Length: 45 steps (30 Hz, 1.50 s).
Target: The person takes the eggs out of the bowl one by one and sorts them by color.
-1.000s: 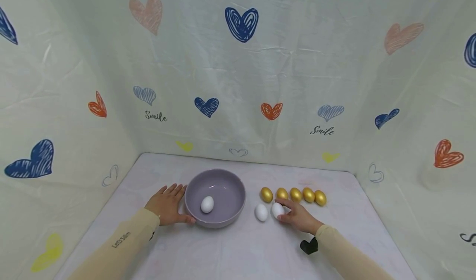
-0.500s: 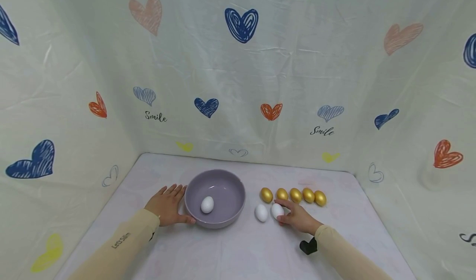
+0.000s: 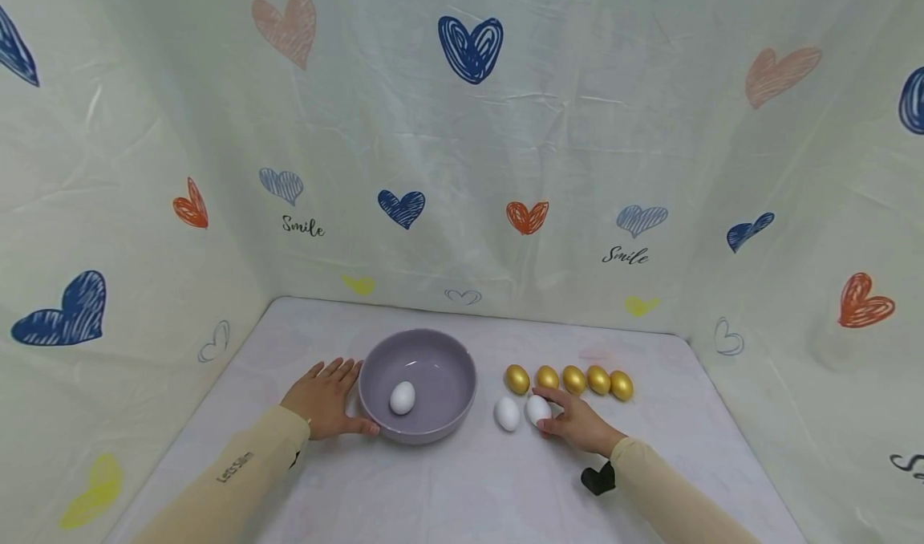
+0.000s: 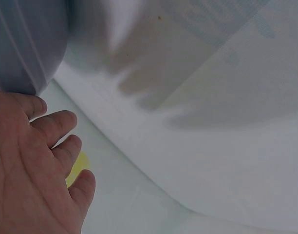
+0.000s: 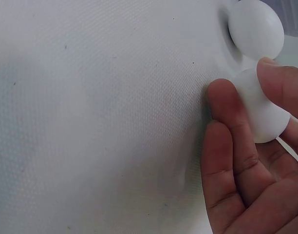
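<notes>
A purple-grey bowl (image 3: 453, 403) stands left of centre on the table, with one white egg (image 3: 402, 398) inside it. My left hand (image 3: 325, 399) lies along the bowl's left side, fingers spread and thumb at its near rim. In the left wrist view the fingers (image 4: 56, 127) reach out beside the bowl's outer wall (image 4: 27, 44). My right hand (image 3: 583, 424) holds a second white egg (image 3: 537, 409) on the table between thumb and fingers. Just left of it lies a third white egg (image 3: 508, 414), also seen near the thumb in the right wrist view.
Several gold eggs (image 3: 574, 379) lie in a row behind the right hand. The white table (image 3: 462, 496) is bordered by hanging cloth (image 3: 563, 143) printed with hearts at the back and both sides.
</notes>
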{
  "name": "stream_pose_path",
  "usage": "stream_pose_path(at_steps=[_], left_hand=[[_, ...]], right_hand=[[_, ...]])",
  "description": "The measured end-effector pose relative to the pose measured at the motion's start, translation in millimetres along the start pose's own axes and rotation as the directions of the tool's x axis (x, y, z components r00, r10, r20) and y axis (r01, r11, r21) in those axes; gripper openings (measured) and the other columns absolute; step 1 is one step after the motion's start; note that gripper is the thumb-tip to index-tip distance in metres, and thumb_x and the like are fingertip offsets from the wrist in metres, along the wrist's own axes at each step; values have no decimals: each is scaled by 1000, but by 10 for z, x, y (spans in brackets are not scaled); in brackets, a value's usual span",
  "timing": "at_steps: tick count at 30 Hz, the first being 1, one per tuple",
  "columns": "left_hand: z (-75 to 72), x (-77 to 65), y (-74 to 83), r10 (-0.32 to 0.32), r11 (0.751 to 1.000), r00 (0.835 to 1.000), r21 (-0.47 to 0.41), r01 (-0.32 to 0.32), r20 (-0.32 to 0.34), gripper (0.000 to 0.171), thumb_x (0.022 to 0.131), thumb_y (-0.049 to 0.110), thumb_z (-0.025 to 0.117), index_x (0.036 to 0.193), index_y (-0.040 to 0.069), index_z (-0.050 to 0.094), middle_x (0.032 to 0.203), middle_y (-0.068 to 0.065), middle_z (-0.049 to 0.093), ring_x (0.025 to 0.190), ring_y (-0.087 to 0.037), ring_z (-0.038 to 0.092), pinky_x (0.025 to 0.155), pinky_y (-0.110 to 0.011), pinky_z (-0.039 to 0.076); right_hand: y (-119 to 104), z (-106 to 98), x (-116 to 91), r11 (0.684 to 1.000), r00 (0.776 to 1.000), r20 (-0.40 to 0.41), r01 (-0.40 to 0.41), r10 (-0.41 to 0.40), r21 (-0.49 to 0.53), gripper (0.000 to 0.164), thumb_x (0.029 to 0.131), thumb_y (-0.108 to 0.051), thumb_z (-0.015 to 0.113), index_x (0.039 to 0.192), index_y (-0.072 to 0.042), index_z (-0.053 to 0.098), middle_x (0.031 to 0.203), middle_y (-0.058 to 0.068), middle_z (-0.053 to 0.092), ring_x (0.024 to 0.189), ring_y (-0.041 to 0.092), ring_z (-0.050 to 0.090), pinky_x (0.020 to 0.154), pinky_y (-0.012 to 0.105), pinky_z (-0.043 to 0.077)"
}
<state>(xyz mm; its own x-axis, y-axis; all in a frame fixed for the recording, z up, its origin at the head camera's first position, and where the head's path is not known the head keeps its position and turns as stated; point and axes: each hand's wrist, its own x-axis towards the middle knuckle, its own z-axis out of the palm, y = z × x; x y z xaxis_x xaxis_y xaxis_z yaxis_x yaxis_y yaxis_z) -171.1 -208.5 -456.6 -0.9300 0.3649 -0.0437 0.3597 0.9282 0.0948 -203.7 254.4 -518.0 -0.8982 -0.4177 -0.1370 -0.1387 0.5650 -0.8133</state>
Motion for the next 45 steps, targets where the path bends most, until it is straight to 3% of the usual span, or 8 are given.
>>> stream_pose_path(at_steps=[9,16,23,29,31,34,41,45], left_hand=[[42,10,-21,11,1000,1000,10,-11,-17,126,69,91,53,146,-9,42,148,-27,44,139,-44,36,115,-57,25],[83,16,-50,10,1000,999,21,-9,-46,123,69,88,57,146,-8,44,147,-25,45,139,-42,37,115,-56,25],[120,38,-76,12,1000,998,27,-11,-55,122,69,87,58,145,-8,44,147,-25,46,139,-42,37,115,-56,26],[123,40,-76,14,1000,998,24,-13,-57,123,69,88,57,145,-8,44,147,-25,46,139,-42,37,115,-56,26],[113,38,-69,13,1000,999,23,-11,-52,123,69,88,56,145,-8,44,147,-25,45,139,-42,37,115,-56,26],[81,31,-48,14,1000,999,19,-14,-41,123,69,88,56,145,-8,44,147,-26,45,139,-43,37,115,-56,26],[10,8,-9,10,1000,1000,6,-10,-19,123,70,87,59,146,-8,43,148,-26,45,139,-42,37,115,-56,26],[-2,-8,-2,11,1000,1000,15,-11,-18,122,69,87,58,146,-8,43,147,-26,45,139,-42,37,115,-56,27]], right_hand=[[6,-13,-17,1000,1000,4,-12,12,-20,69,90,-20,76,149,-3,44,141,24,48,68,16,62,62,24,48],[-4,-39,-45,998,1000,6,-2,3,-68,75,89,-25,77,151,-5,41,145,18,48,59,11,50,60,24,47],[-52,-61,-74,985,999,8,50,-49,-167,76,89,-25,77,151,-3,39,148,17,47,71,12,56,71,27,51],[-86,-85,-144,970,1000,-7,21,-23,-240,76,90,-28,77,152,-7,39,147,10,49,64,9,55,63,26,50],[-127,-99,-178,970,1000,-5,17,-18,-244,76,90,-27,77,152,-8,39,143,9,53,64,10,56,61,27,50],[-201,-136,-232,966,1000,-4,19,-21,-258,75,90,-24,77,152,-9,39,117,10,67,64,10,58,58,27,51],[-391,-248,-256,956,998,-37,31,-44,-290,73,90,-24,77,152,-8,40,102,6,67,69,9,60,59,27,52],[-599,-273,-185,965,997,-17,63,-69,-253,71,91,-25,76,152,-13,42,94,-2,62,68,11,58,60,27,52]])
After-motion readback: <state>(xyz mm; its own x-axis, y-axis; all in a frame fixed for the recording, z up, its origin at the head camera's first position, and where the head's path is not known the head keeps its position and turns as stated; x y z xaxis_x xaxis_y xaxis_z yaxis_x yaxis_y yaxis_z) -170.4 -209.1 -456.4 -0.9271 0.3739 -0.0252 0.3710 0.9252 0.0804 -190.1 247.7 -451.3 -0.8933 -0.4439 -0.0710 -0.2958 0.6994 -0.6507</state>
